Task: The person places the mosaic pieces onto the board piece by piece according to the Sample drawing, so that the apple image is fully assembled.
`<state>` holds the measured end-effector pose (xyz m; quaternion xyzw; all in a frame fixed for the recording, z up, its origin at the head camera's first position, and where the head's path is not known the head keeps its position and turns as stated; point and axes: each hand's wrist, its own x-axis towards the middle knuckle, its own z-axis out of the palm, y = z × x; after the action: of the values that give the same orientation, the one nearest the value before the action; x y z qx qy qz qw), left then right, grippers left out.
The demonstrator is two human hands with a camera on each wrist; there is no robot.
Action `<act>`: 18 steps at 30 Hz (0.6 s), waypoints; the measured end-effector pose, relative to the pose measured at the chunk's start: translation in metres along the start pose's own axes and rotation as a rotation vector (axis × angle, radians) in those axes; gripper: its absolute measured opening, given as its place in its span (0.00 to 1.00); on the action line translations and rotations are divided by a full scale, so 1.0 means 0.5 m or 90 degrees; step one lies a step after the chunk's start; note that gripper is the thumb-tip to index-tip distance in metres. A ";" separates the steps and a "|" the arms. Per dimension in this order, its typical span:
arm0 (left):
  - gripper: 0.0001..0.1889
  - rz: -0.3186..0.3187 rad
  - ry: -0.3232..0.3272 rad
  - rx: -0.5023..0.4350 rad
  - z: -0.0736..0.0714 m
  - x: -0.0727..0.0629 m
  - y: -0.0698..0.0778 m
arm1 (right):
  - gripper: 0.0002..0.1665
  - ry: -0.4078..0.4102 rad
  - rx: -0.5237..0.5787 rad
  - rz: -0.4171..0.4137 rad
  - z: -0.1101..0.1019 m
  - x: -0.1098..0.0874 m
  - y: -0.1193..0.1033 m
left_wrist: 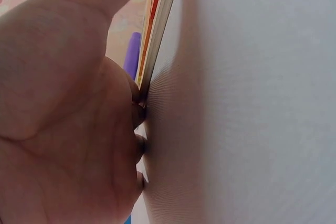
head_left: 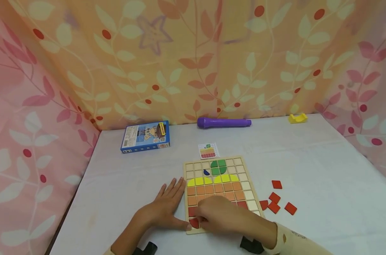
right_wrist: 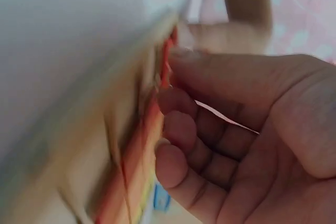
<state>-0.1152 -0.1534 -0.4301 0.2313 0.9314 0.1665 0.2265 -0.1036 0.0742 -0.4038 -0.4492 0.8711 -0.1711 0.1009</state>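
Observation:
A wooden grid board (head_left: 253,205) holds green, yellow, orange and red tiles and a small blue piece (head_left: 206,172). My left hand (head_left: 164,209) lies spread on the table along the board's left side, its thumb at the lower left corner. In the left wrist view, the palm (left_wrist: 63,108) stands beside the board's edge (left_wrist: 160,30). My right hand (head_left: 221,214) is over the board's lower left rows with curled fingers. Thumb and forefinger pinch a red tile (right_wrist: 167,59) low against the board in the right wrist view; the fingers partly hide it.
Several loose red tiles (head_left: 277,184) lie right of the board, with a curved red piece (head_left: 263,204) by its edge. A pattern card (head_left: 208,151) is just behind the board. Farther back are a blue box (head_left: 145,136), a purple microphone-shaped object (head_left: 224,123) and a yellow piece (head_left: 297,118).

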 end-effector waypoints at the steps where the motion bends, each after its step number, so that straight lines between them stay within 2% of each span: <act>1: 0.70 -0.001 -0.001 -0.001 0.001 0.001 0.001 | 0.18 -0.001 0.003 0.009 -0.007 -0.007 0.007; 5: 0.70 -0.008 -0.004 -0.002 0.002 0.002 0.005 | 0.18 0.000 0.043 0.064 -0.041 -0.042 0.044; 9: 0.71 -0.017 -0.002 -0.002 0.001 0.001 0.006 | 0.19 0.025 0.018 0.143 -0.075 -0.085 0.095; 12: 0.71 -0.022 0.004 0.004 0.000 0.001 0.006 | 0.14 0.026 -0.005 0.248 -0.112 -0.122 0.138; 15: 0.70 -0.021 0.006 0.011 0.001 0.003 0.006 | 0.09 0.003 -0.029 0.365 -0.150 -0.158 0.181; 18: 0.68 -0.017 0.005 0.011 0.003 0.005 0.006 | 0.11 -0.038 -0.049 0.452 -0.173 -0.191 0.220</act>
<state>-0.1155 -0.1493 -0.4308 0.2202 0.9365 0.1567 0.2234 -0.1595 0.2294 -0.3650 -0.1269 0.9754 -0.0791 0.1620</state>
